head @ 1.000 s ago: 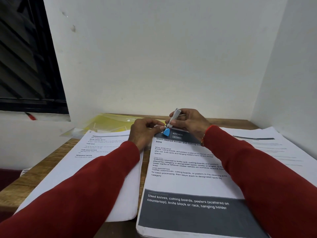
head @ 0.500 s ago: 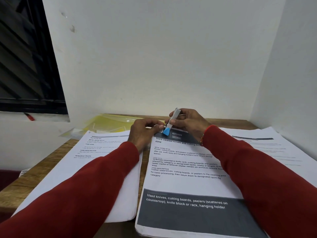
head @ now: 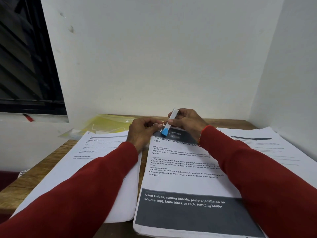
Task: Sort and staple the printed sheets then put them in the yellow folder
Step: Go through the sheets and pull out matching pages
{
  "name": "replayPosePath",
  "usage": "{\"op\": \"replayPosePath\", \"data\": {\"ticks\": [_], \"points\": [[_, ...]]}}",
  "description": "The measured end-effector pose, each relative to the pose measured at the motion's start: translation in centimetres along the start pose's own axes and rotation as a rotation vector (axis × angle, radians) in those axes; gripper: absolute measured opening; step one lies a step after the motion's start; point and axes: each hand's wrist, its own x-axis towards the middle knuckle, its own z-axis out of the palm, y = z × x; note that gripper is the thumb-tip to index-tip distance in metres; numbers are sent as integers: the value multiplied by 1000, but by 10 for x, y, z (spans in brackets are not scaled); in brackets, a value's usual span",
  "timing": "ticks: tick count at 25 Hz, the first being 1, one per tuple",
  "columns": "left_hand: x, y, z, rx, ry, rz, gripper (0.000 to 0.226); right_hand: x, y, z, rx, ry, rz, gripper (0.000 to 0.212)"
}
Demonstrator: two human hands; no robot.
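Stapling step, by the look of it. The middle stack of printed sheets [head: 185, 170] lies flat on the desk [head: 42, 170], and a small stapler [head: 169, 123], white-and-metal with a blue end, stands tilted at the stack's far left corner, blue end down on the dark header band.

Right hand [head: 187, 121]: fingers curled round the stapler's upper half, grip clamped on it, wrist raised off the paper, red sleeve lying across the right side of the stack.

Left hand [head: 143, 130]: knuckles up, fingers curled, thumb and forefinger tips meeting at the corner just beside the blue end. They seem to pinch the corner edge of the sheets; whether they also touch the stapler cannot be told.

Whether the corner actually sits between the stapler's jaws is hidden by the fingers.

Next move, as judged: corner edges squared, all sheets seated fully in the mouth, then one firm squeeze. Risk: a lower sheet slipping out and missing the staple.

Elsewhere: a second stack [head: 96, 162] lies under the left forearm, a third pile [head: 267, 146] at far right. The yellow folder [head: 106, 125] lies at the back of the desk against the wall, beyond the left stack, well apart from the hands. Filing not yet begun.
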Motion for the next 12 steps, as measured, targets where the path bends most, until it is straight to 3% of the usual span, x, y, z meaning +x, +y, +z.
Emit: {"op": "replayPosePath", "data": {"ticks": [2,5,8,10,12], "points": [[1,-2,-2,49,-1,-14,8,-1,-2,-3,108,-6,-46,21],[1,-5,-3,137,-27,-15,8,5,1,-15,171,177,-178,25],[1,-7,-3,143,-46,-15,5,11,17,-30,-184,324,-176,30],[1,-7,-3,153,-48,-12,4,9,25,-34,-492,234,-24,31],[2,-8,-3,155,-48,-12,5,11,26,-36,-488,239,0,33]]}}
